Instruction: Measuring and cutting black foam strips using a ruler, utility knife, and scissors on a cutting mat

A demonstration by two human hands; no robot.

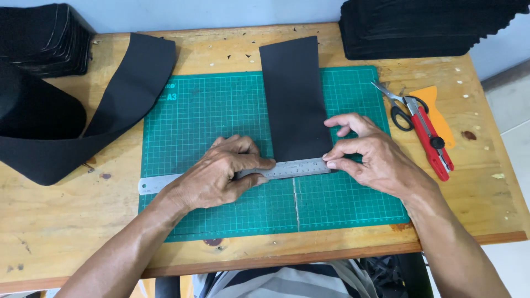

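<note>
Only one view: head cam is looking steeply down from the person's own side, sitting close over the wooden table (66, 221) and green cutting mat (221, 110), far edge at top.
</note>
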